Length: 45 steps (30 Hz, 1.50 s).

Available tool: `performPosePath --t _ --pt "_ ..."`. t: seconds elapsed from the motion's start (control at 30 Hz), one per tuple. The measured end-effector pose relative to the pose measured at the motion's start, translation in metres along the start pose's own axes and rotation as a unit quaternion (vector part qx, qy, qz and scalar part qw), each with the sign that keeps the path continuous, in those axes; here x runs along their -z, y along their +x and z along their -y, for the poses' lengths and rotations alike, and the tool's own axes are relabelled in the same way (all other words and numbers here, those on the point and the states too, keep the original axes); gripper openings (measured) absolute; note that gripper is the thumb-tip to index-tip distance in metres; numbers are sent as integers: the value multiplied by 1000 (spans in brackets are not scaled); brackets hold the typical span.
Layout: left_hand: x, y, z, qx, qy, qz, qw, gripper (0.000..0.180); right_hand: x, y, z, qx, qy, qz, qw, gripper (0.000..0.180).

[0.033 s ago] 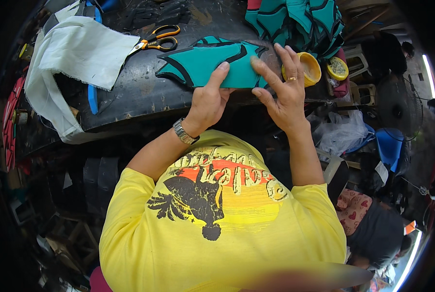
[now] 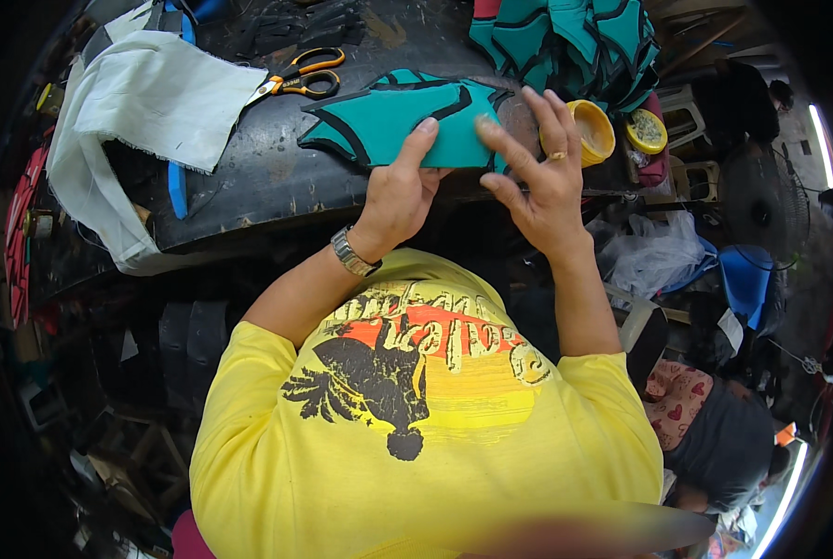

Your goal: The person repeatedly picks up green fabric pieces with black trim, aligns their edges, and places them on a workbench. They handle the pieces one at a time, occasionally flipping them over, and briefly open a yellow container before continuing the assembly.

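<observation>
My left hand (image 2: 403,194) grips a flat teal piece with black edging (image 2: 384,121), perhaps a cut shoe upper. The thumb lies on top; the other fingers are under it, mostly hidden. More teal and black shows just behind, on the bench. My right hand (image 2: 542,168) has its fingers spread and holds nothing. Its index fingertip is at the right edge of the teal piece; whether it touches I cannot tell. Right beside that hand stands an open yellow tub (image 2: 592,132) with a tan, paste-like content.
Orange-and-black scissors (image 2: 305,76) and a white cloth (image 2: 156,102) lie left on the dark bench (image 2: 267,186). A pile of teal and black pieces (image 2: 566,42) sits at the back right, near a yellow lid-like dish (image 2: 647,131). A fan (image 2: 764,210) stands far right.
My right hand has shifted very slightly, its index fingertip and thumb moving a little to the left. My left hand and the teal piece stay in place.
</observation>
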State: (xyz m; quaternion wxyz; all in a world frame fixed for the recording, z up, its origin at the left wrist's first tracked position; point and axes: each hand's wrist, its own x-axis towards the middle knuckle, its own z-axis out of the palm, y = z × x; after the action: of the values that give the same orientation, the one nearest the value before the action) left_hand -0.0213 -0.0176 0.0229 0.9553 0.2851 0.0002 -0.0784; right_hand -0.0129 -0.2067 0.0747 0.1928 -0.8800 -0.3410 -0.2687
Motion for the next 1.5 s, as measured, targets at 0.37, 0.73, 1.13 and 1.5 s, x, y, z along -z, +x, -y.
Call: performPosePath --t 0.37,0.73,1.13,1.5 --pt "8 10 -9 35 -41 58 997 40 -6 -4 -10 -100 416 -91 899 61" --pt "15 8 -3 142 -200 81 966 41 -38 -7 0 -48 98 -41 993 75" --pt "23 18 -9 129 -217 76 965 39 -26 -19 8 14 128 -53 990 47" --pt "23 14 -8 109 -178 45 977 37 -34 -16 13 2 -11 11 1000 59"
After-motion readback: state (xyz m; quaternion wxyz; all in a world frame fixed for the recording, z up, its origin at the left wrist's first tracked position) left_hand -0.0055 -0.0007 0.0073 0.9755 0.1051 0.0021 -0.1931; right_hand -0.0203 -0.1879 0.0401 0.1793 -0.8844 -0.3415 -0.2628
